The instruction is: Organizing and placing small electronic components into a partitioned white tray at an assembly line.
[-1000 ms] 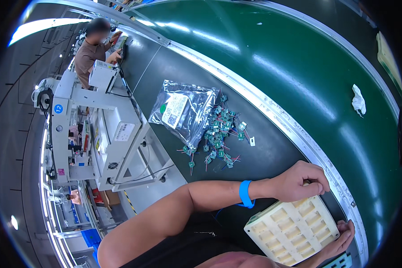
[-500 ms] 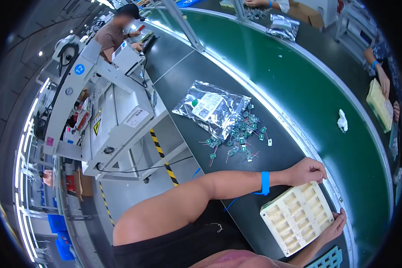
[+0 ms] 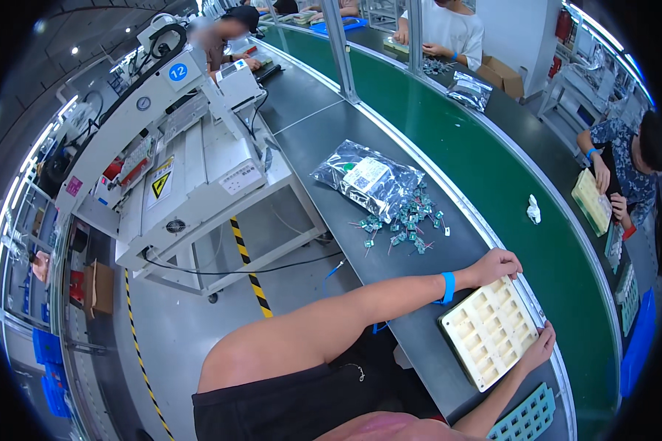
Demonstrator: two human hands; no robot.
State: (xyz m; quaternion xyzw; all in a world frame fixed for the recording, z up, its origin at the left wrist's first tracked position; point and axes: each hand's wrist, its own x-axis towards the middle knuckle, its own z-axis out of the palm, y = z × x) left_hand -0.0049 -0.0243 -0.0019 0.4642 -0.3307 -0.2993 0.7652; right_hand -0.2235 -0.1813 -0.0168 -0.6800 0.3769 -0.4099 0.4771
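Observation:
A cream tray (image 3: 482,351) with rows of rectangular pockets lies tilted on the dark bench beside the belt rail. My left hand (image 3: 496,266), with a blue band at its wrist, has its fingers curled at the tray's far corner. On the tray's right edge my right hand (image 3: 540,348) is closed, thumb toward the top face. The pockets look bare, though small contents would be hard to make out. Past my left forearm, small green circuit boards (image 3: 412,219) with thin wires lie in a loose pile. They spread beside a silver antistatic bag (image 3: 368,178) with a white label.
A teal slotted tray (image 3: 526,417) lies near my right forearm. Beyond the rail runs a green conveyor belt (image 3: 485,173) with a crumpled white scrap (image 3: 533,210) on it. A white bench machine (image 3: 198,158) stands to the left. Co-workers handle similar trays across the belt.
My view has tilted up, bringing more of the co-workers across the belt into sight. Both hands stay at the cream tray, whose near side now shows a darker layer below.

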